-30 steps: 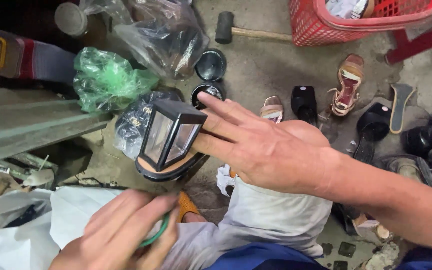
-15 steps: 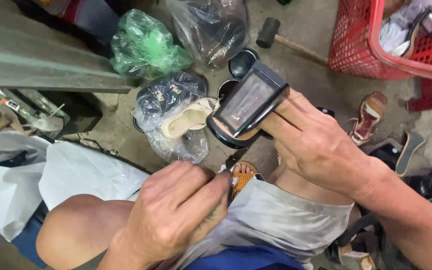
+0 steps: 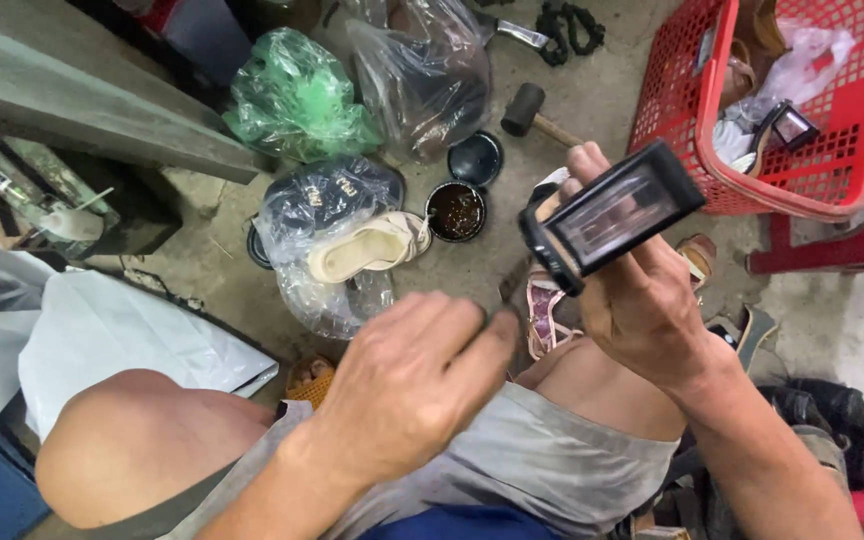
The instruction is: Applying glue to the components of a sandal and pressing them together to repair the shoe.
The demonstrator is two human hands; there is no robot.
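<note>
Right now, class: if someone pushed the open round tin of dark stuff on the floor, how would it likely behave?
The tin looks low and wide, sitting flat on the concrete floor, so it would probably slide, not tip. Its lid lies beside it and the contents look glossy, perhaps liquid or paste, so a hard shove might slop them out.

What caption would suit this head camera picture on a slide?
Seated above a cluttered floor, a person's right hand holds up a black clear-sided shoe heel while the left hand hovers near, beside a red basket.
</note>
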